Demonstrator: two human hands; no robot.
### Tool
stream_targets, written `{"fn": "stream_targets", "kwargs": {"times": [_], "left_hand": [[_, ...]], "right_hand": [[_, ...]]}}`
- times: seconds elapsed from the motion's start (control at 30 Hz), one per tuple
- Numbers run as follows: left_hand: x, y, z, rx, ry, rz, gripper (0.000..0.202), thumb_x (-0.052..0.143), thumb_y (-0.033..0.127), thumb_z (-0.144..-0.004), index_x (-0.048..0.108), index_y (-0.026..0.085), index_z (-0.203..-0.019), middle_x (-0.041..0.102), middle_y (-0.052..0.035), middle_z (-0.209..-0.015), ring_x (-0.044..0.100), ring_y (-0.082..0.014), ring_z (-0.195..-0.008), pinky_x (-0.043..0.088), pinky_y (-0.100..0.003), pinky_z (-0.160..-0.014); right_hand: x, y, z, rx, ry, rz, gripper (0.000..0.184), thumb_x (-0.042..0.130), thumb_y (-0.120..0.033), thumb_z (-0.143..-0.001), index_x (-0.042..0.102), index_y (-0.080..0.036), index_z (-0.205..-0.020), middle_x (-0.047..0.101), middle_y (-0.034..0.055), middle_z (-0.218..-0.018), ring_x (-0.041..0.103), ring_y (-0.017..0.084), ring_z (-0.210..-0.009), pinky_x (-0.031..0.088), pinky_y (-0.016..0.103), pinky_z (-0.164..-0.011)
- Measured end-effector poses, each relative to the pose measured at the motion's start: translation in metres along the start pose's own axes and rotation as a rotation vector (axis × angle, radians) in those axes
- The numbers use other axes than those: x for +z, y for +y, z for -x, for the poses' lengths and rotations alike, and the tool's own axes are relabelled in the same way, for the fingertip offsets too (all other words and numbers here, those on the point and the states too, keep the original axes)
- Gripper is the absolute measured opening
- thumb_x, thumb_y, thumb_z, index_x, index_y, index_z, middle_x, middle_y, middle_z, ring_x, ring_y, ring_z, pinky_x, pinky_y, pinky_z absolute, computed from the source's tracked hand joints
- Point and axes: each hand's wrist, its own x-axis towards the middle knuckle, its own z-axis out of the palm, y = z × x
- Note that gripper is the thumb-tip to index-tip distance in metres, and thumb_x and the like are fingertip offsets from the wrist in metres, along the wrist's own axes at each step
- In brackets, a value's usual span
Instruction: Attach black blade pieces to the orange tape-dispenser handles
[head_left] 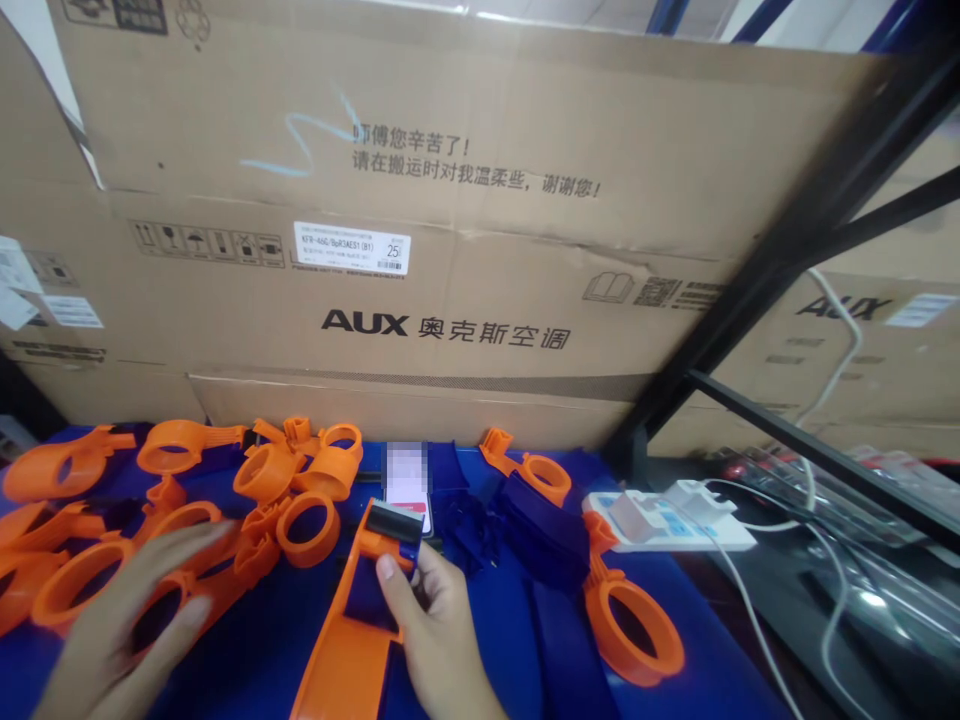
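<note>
My right hand (439,620) grips an orange tape dispenser (349,660), which has a dark roller and a blue part at its upper end. The thumb presses just below the roller, and the fingers are partly hidden behind. On the left, my left hand (124,620) is open with thumb and fingers apart, over a pile of orange tape dispensers (82,585). Whether it touches one of them I cannot tell. An orange ring part (307,530) lies between the two hands. Dark blue plastic pieces (544,530) lie beyond and right of my right hand.
More orange dispensers (634,630) lie right on the blue surface (675,700). A phone (409,480) rests behind the held dispenser. At right are a white power strip (675,520) with cables and a black metal frame (750,210). A large cardboard box (450,280) stands behind.
</note>
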Motion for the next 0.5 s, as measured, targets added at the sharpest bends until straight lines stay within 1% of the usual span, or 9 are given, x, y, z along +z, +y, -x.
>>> {"fn": "stream_targets", "kwargs": {"times": [0.03,0.1,0.13,0.17,0.23,0.3,0.4,0.43,0.5], "left_hand": [[0.014,0.019,-0.003,-0.088,-0.024,0.171,0.051,0.063,0.047,-0.09,0.056,0.055,-0.139,0.068,0.0089,-0.14,0.061,-0.0359,-0.13,0.049,-0.056,-0.112],[0.044,0.061,-0.014,-0.188,-0.187,0.527,0.054,0.067,0.049,-0.089,0.06,0.041,-0.142,0.07,-0.0021,-0.138,0.069,-0.0354,-0.117,0.055,-0.05,-0.104],[0.059,0.081,-0.021,-0.215,-0.283,0.684,0.056,0.068,0.051,-0.089,0.061,0.036,-0.142,0.07,-0.0052,-0.138,0.069,-0.0349,-0.116,0.055,-0.049,-0.104],[0.072,0.098,-0.029,-0.244,-0.356,0.822,0.055,0.067,0.052,-0.089,0.064,0.033,-0.141,0.069,-0.007,-0.138,0.067,-0.0351,-0.121,0.053,-0.048,-0.106],[0.095,0.123,-0.044,-0.321,-0.387,0.982,0.045,0.072,0.05,-0.087,0.073,0.029,-0.127,0.074,-0.0079,-0.129,0.065,-0.0343,-0.123,0.054,-0.043,-0.104],[0.113,0.133,-0.057,-0.359,-0.358,1.062,0.037,0.078,0.045,-0.083,0.077,0.025,-0.114,0.078,-0.0084,-0.116,0.069,-0.0329,-0.115,0.057,-0.038,-0.094],[0.128,0.13,-0.067,-0.359,-0.237,1.117,0.032,0.081,0.041,-0.08,0.077,0.022,-0.106,0.079,-0.0067,-0.106,0.072,-0.0279,-0.102,0.057,-0.032,-0.088],[0.13,0.127,-0.068,-0.361,-0.196,1.117,0.031,0.081,0.041,-0.08,0.077,0.022,-0.105,0.079,-0.006,-0.104,0.072,-0.0265,-0.1,0.057,-0.031,-0.087],[0.133,0.12,-0.068,-0.378,-0.162,1.112,0.031,0.082,0.041,-0.08,0.077,0.021,-0.102,0.078,-0.0052,-0.101,0.072,-0.0251,-0.098,0.056,-0.03,-0.087]], "right_hand": [[0.0,-0.002,0.0,-0.007,-0.017,0.019,0.037,0.074,-0.05,-0.09,0.078,-0.018,-0.109,0.074,0.0049,-0.088,0.063,0.019,-0.075,0.055,0.034,-0.08],[-0.001,-0.007,-0.001,-0.023,-0.05,0.06,0.036,0.073,-0.048,-0.091,0.078,-0.018,-0.11,0.073,0.0052,-0.091,0.062,0.019,-0.077,0.054,0.034,-0.082],[-0.002,-0.01,-0.002,-0.03,-0.063,0.084,0.036,0.072,-0.048,-0.091,0.078,-0.018,-0.111,0.073,0.0049,-0.091,0.061,0.019,-0.077,0.053,0.033,-0.082],[-0.004,-0.011,-0.004,-0.035,-0.066,0.109,0.036,0.072,-0.048,-0.091,0.078,-0.018,-0.111,0.072,0.0041,-0.089,0.06,0.018,-0.076,0.052,0.032,-0.08],[-0.008,-0.012,-0.007,-0.041,-0.041,0.16,0.036,0.072,-0.049,-0.09,0.078,-0.018,-0.107,0.067,0.0017,-0.081,0.056,0.016,-0.071,0.05,0.028,-0.072],[-0.013,-0.009,-0.011,-0.043,0.034,0.189,0.036,0.073,-0.051,-0.089,0.076,-0.017,-0.098,0.059,-0.0024,-0.07,0.047,0.012,-0.062,0.043,0.023,-0.06],[-0.02,-0.005,-0.015,-0.053,0.151,0.204,0.038,0.074,-0.054,-0.087,0.071,-0.016,-0.09,0.042,-0.0081,-0.058,0.033,0.009,-0.053,0.03,0.019,-0.049],[-0.022,-0.005,-0.016,-0.059,0.17,0.227,0.038,0.073,-0.054,-0.088,0.07,-0.016,-0.09,0.04,-0.0087,-0.057,0.031,0.009,-0.053,0.028,0.019,-0.048],[-0.025,-0.004,-0.016,-0.08,0.159,0.314,0.038,0.069,-0.054,-0.091,0.071,-0.016,-0.092,0.041,-0.0079,-0.057,0.033,0.01,-0.053,0.029,0.02,-0.048]]}}
